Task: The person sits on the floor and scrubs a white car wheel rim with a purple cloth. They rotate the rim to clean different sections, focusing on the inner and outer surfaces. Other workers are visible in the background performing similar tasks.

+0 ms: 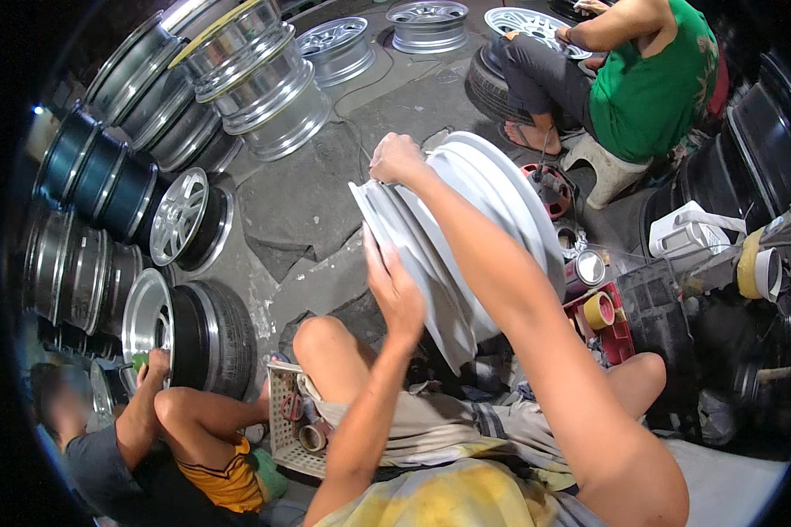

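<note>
A pale grey-white wheel rim (499, 186) stands tilted in front of me, between my knees. My right hand (397, 159) is closed over the top of its near lip, with the fingers curled. Whether anything small is tucked inside that hand is hidden. Lower on the same lip, my left hand (395, 288) lies flat against the side, its fingers stretched upward. The left thumb does not show. My right forearm crosses in front of the rim and covers part of its barrel.
Stacked wheel rims (268, 97) fill the left and back. A person in green (646, 83) sits at the far right; another (105, 457) works at a wheel on the left. Around me are a plastic basket (301, 457), a can (586, 269), tape (598, 310) and a white container (690, 233).
</note>
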`<action>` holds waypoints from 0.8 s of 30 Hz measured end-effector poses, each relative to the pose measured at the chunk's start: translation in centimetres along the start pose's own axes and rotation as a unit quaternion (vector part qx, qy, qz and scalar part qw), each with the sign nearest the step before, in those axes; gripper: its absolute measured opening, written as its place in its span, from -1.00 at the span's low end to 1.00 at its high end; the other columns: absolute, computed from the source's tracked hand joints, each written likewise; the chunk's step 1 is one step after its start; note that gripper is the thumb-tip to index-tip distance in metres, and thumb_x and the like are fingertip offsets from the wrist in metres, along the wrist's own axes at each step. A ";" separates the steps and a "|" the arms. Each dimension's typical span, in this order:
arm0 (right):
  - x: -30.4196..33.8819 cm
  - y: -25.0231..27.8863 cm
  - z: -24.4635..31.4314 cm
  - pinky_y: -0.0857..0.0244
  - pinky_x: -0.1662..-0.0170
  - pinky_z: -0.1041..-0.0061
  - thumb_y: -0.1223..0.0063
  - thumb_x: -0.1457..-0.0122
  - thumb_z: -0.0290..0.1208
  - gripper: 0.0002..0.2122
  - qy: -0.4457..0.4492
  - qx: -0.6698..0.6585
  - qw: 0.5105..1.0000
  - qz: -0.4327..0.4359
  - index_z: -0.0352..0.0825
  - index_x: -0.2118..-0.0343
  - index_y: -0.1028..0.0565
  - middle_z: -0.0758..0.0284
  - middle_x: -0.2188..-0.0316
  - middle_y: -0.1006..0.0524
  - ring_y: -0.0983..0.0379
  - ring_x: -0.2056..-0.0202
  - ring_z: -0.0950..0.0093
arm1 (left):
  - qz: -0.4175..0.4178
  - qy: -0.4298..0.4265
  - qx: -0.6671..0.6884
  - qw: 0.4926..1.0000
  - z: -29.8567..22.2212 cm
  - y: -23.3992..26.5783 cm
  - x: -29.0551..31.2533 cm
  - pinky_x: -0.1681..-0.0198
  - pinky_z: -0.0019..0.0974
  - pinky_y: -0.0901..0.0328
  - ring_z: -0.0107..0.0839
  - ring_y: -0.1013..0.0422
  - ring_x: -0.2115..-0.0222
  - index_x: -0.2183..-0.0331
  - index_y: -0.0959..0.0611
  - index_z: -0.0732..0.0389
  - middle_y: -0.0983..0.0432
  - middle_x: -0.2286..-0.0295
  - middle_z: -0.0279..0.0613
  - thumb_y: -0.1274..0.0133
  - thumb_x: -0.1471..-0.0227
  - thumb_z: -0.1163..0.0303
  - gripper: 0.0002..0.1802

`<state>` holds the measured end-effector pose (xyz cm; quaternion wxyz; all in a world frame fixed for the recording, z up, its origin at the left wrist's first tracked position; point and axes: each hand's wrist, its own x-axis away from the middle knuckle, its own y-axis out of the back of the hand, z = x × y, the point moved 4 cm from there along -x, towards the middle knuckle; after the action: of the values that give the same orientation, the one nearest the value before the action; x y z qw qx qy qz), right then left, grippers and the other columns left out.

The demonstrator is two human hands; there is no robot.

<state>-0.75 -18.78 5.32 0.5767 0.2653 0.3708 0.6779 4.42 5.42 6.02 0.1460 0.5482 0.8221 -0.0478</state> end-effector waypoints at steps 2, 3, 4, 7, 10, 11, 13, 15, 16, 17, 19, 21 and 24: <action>6.8 2.3 0.7 -0.52 0.12 0.29 -0.33 -0.04 -0.29 -0.74 0.097 -0.129 0.983 -0.087 -0.35 0.27 -0.73 0.07 0.37 -0.70 -0.70 0.28 0.19 | -0.019 -0.002 -0.013 1.000 1.8 0.6 -4.0 -0.32 -0.12 -0.15 -0.03 -0.32 -0.25 -0.31 -0.30 0.50 -0.37 -0.23 0.24 0.26 -0.44 0.30 -0.41; 10.9 3.5 0.7 -0.51 0.19 0.32 -0.35 -0.06 -0.27 -0.75 0.129 -0.173 0.963 -0.161 -0.35 0.28 -0.73 0.09 0.42 -0.70 -0.69 0.35 0.21 | -0.033 -0.025 -0.030 0.999 2.8 0.5 -6.2 -0.27 -0.07 -0.21 0.06 -0.40 -0.19 -0.29 -0.33 0.49 -0.45 -0.17 0.28 0.26 -0.42 0.27 -0.40; 15.1 4.1 0.8 -0.48 0.25 0.31 -0.32 -0.10 -0.32 -0.79 0.110 -0.201 0.957 -0.178 -0.37 0.30 -0.72 0.10 0.44 -0.69 -0.67 0.39 0.21 | -0.030 -0.011 -0.059 0.998 4.1 0.7 -8.4 -0.26 -0.06 -0.23 0.09 -0.41 -0.17 -0.26 -0.37 0.50 -0.47 -0.14 0.30 0.25 -0.40 0.26 -0.41; 26.6 3.1 -1.4 -0.35 0.36 0.29 -0.27 -0.20 -0.45 -0.92 0.106 -0.216 0.940 -0.243 -0.33 0.32 -0.68 0.18 0.48 -0.57 -0.52 0.47 0.23 | -0.021 0.037 -0.081 0.996 6.3 0.6 -13.6 -0.22 -0.06 -0.27 0.13 -0.44 -0.13 -0.18 -0.47 0.52 -0.52 -0.08 0.33 0.23 -0.37 0.24 -0.42; 34.9 -1.8 -5.5 -0.35 0.41 0.36 -0.30 -0.12 -0.59 -0.87 0.047 -0.219 0.942 -0.250 -0.31 0.25 -0.70 0.26 0.52 -0.50 -0.49 0.50 0.34 | -0.002 0.079 -0.073 0.994 9.6 1.1 -18.7 -0.16 -0.07 -0.30 0.12 -0.48 -0.07 -0.09 -0.55 0.53 -0.56 -0.02 0.32 0.22 -0.35 0.25 -0.44; 36.8 -4.7 -8.1 -0.37 0.37 0.35 -0.28 -0.11 -0.60 -0.86 -0.001 -0.247 0.953 -0.174 -0.32 0.25 -0.69 0.25 0.51 -0.50 -0.50 0.46 0.33 | 0.009 0.091 -0.072 0.993 10.4 1.1 -19.3 -0.14 -0.07 -0.31 0.12 -0.49 -0.05 -0.07 -0.57 0.53 -0.57 0.00 0.31 0.22 -0.34 0.25 -0.45; 37.2 -5.5 -9.4 -0.41 0.31 0.33 -0.26 -0.12 -0.59 -0.86 -0.009 -0.288 0.939 -0.190 -0.35 0.25 -0.69 0.24 0.48 -0.53 -0.52 0.39 0.33 | 0.005 0.083 -0.097 0.992 9.0 0.5 -20.1 -0.04 -0.07 -0.34 0.02 -0.54 0.04 0.04 -0.62 0.53 -0.63 0.10 0.23 0.22 -0.35 0.24 -0.48; 36.1 -3.5 -9.0 -0.44 0.25 0.32 -0.25 -0.12 -0.61 -0.86 -0.036 -0.240 0.942 -0.230 -0.37 0.24 -0.69 0.22 0.41 -0.58 -0.54 0.32 0.32 | 0.012 0.070 -0.099 0.992 11.0 1.6 -20.8 0.00 -0.08 -0.35 -0.04 -0.55 0.09 0.07 -0.62 0.52 -0.64 0.14 0.18 0.23 -0.37 0.24 -0.48; 34.6 -0.6 -7.6 -0.44 0.24 0.36 -0.26 -0.14 -0.62 -0.86 0.049 -0.179 0.949 -0.255 -0.38 0.22 -0.69 0.20 0.37 -0.62 -0.55 0.33 0.29 | 0.033 0.101 -0.091 0.990 10.4 0.6 -20.5 0.20 -0.21 -0.38 -0.37 -0.51 0.30 0.21 -0.64 0.39 -0.60 0.30 -0.10 0.19 -0.34 0.27 -0.59; 33.3 0.8 -6.8 -0.45 0.22 0.37 -0.27 -0.16 -0.61 -0.88 -0.001 -0.254 0.930 -0.267 -0.40 0.23 -0.68 0.19 0.32 -0.65 -0.57 0.34 0.26 | 0.027 0.115 -0.062 0.991 9.5 0.0 -20.7 0.21 -0.21 -0.38 -0.36 -0.51 0.31 0.21 -0.65 0.38 -0.60 0.30 -0.11 0.20 -0.34 0.28 -0.59; 31.5 1.1 -6.2 -0.47 0.21 0.36 -0.28 -0.17 -0.59 -0.87 0.023 -0.268 0.921 -0.280 -0.40 0.21 -0.66 0.18 0.31 -0.66 -0.61 0.31 0.25 | 0.010 0.153 -0.009 0.988 8.9 -0.4 -19.7 0.24 -0.21 -0.38 -0.36 -0.50 0.34 0.22 -0.66 0.36 -0.60 0.30 -0.13 0.21 -0.33 0.29 -0.60; 31.2 0.0 -5.2 -0.48 0.19 0.35 -0.27 -0.17 -0.61 -0.84 0.024 -0.281 0.912 -0.297 -0.39 0.18 -0.66 0.18 0.29 -0.66 -0.62 0.28 0.25 | 0.016 0.118 -0.037 0.992 10.4 0.9 -20.8 0.21 -0.21 -0.39 -0.35 -0.52 0.31 0.20 -0.65 0.36 -0.61 0.28 -0.12 0.21 -0.34 0.29 -0.60; 31.3 -0.9 -3.9 -0.49 0.16 0.34 -0.26 -0.15 -0.64 -0.81 0.068 -0.282 0.902 -0.319 -0.37 0.16 -0.65 0.18 0.27 -0.67 -0.63 0.23 0.26 | 0.001 0.085 -0.067 0.994 11.9 1.9 -21.4 0.18 -0.21 -0.39 -0.33 -0.53 0.27 0.17 -0.65 0.37 -0.61 0.26 -0.10 0.21 -0.35 0.28 -0.60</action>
<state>-9.37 11.17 0.24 0.7864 -0.0879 0.2672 0.5500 15.97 -15.67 1.09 0.1126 0.5400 0.8323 0.0543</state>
